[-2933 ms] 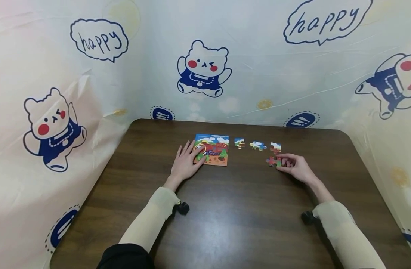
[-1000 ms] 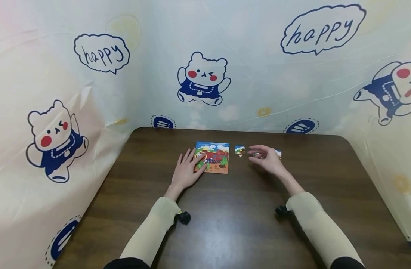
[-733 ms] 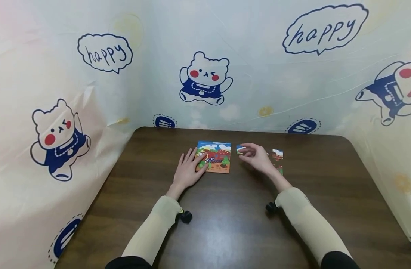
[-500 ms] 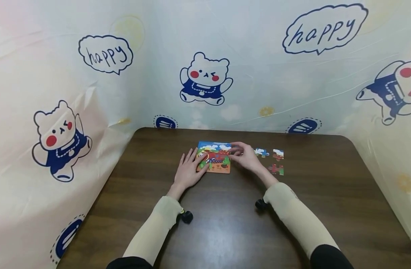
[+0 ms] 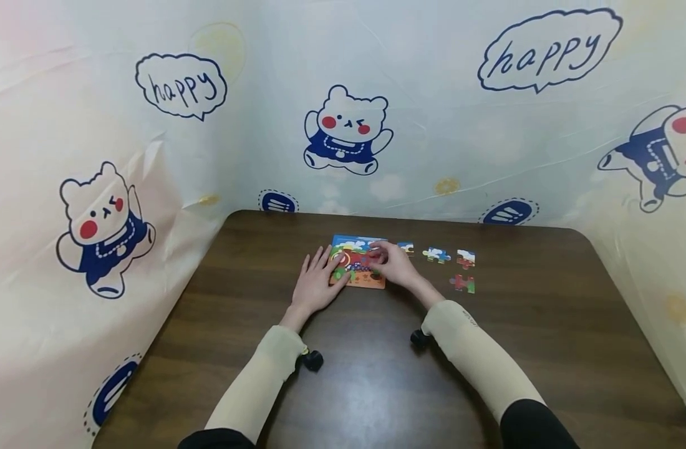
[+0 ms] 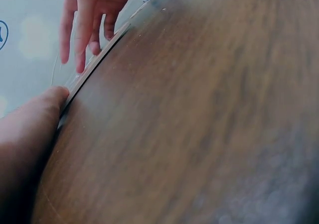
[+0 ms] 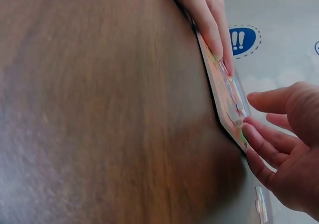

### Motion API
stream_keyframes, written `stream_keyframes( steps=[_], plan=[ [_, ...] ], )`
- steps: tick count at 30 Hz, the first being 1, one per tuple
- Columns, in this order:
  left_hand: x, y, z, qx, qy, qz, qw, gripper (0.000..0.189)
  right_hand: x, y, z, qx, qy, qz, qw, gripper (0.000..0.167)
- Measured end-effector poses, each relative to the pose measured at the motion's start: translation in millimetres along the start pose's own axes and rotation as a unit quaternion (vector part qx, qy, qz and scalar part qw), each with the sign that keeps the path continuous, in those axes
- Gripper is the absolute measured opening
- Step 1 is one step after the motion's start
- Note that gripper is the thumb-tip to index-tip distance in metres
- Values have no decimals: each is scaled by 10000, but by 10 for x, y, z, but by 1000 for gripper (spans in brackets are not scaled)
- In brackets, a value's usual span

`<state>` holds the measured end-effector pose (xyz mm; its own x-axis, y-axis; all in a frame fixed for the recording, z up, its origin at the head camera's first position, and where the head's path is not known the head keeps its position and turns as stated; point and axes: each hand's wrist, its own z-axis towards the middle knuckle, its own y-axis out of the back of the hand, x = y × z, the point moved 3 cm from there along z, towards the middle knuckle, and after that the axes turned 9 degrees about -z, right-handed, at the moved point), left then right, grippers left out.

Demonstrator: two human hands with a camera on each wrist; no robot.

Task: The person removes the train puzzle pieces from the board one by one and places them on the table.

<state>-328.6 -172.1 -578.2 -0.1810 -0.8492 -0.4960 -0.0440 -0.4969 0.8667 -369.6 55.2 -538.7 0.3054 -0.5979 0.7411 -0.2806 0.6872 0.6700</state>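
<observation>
A small jigsaw board (image 5: 357, 284) with a red train picture lies near the table's far edge. My left hand (image 5: 314, 284) rests on its left side, fingers spread, thumb (image 6: 47, 107) along the near edge in the left wrist view. Over the right part is my right hand (image 5: 398, 265), its fingers loosely bent and reaching down to the picture. In the right wrist view, the right hand (image 7: 294, 139) has its fingertips right at the board (image 7: 214, 84), a gap between the digits and no loose piece visible there. The right hand partly covers the picture.
Several loose jigsaw pieces lie right of the board: a sky piece (image 5: 406, 247) beside it, a blue-and-white piece (image 5: 436, 254), a white-and-red piece (image 5: 465, 258), and a red-and-green piece (image 5: 463, 284) nearer me. The brown table (image 5: 354, 374) meets a printed cloth wall (image 5: 433, 125) behind.
My right hand let go of the red-and-green piece at the right and moved left, past the other loose pieces, to the board. My left hand has stayed on the board.
</observation>
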Motion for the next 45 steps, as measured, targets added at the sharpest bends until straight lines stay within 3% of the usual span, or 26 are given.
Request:
stream_keyframes(
  steps=[5, 10, 17, 26, 36, 45],
  plan=[
    [29, 9, 31, -13, -16, 50, 10000, 74, 51, -35, 8, -103, -35, 130, 9999, 50],
    [29, 27, 54, -23, -25, -9, 10000, 75, 105, -43, 11, -275, -423, 550, 9972, 50],
    [33, 26, 41, 22, -85, 59, 9999, 74, 124, -103, -11, -338, -574, 575, 9961, 47],
    [34, 13, 47, 52, -64, 137, 9999, 75, 106, -101, -22, -427, -1143, 1143, 9859, 45],
    [28, 31, 40, 40, -81, 45, 9999, 72, 125, -115, 30, -147, -1122, 1087, 9876, 48],
    [49, -5, 1, 81, -64, 0, 9999, 68, 148, -161, 37, 12, -1479, 1003, 9839, 46]
  ],
)
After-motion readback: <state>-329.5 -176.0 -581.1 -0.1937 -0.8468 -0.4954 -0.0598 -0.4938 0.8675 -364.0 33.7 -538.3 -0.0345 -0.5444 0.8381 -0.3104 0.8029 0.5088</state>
